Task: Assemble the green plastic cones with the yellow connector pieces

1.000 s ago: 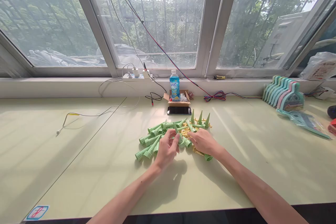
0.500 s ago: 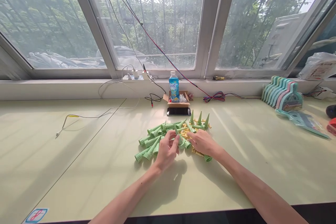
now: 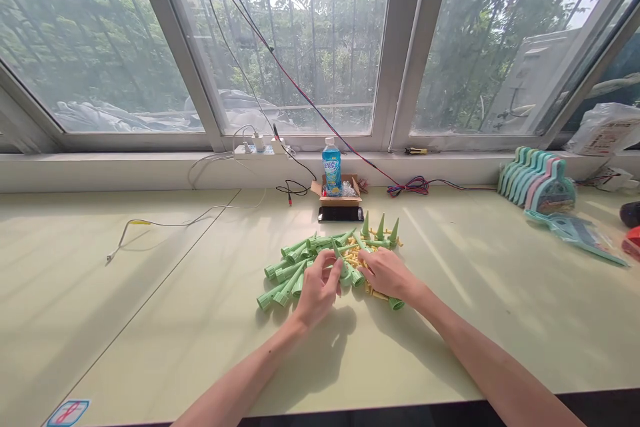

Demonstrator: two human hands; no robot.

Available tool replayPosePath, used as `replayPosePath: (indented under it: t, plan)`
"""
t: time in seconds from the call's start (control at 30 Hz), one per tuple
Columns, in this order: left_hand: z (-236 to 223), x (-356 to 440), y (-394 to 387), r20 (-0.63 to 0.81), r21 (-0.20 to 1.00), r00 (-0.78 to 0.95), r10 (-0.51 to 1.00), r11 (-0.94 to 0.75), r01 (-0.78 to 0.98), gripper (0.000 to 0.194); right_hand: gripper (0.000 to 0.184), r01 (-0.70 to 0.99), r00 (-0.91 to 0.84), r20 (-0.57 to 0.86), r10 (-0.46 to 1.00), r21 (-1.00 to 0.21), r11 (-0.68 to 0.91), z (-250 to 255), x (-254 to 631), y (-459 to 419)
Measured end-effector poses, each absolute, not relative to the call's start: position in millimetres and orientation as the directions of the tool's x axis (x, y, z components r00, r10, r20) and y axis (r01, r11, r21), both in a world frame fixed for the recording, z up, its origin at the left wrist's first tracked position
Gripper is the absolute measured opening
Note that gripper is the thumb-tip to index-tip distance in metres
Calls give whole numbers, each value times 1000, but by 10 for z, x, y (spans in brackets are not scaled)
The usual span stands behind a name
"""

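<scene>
while i watch from far off, a bare stretch of pale, smooth table (image 3: 200,347) lies nearest. past it, a loose green plastic cone (image 3: 396,305) lies on its side by the right wrist. the left hand (image 3: 320,283) pinches a pointed green plastic cone (image 3: 345,272), tip up, with its thumb and fingers. the right hand (image 3: 386,269) has its fingers down by a pile of small yellow plastic pegs (image 3: 353,256), and i can't tell if it has hold of one. to the left, a heap of long green hollow cones (image 3: 285,268) lies every which way.

farther back, three green plastic cones (image 3: 381,228) stand up in a row with yellow bits by their feet. i guess those three are done, but the joins are too small to see. the one in the left hand looks part way, and the heap seems left to do, so i'd call it early. behind is a flat black phone (image 3: 341,214).
</scene>
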State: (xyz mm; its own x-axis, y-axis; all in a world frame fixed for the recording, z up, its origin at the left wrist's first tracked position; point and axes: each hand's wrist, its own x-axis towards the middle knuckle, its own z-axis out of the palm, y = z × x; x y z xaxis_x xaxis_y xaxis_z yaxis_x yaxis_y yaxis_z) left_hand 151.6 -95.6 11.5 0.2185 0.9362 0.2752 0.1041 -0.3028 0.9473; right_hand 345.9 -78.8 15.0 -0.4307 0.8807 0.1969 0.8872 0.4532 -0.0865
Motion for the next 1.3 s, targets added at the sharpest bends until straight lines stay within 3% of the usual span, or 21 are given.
replayPosePath:
  t: [0.57,0.97,1.3]
  plan:
    - [123,1504,-936,272,948,215,938,-299,106,26,27,838,-458,458,761,-62,542,70,3455,-771]
    - [152,1496,-943,273,948,193,942,-297,110,25,19,739,-360,683,635,-207,642,92,3470,-777]
    - [176,1490,-941,251,961,127,959,-263,89,27,15,597,-310,790,530,-273,755,88,3375,-844]
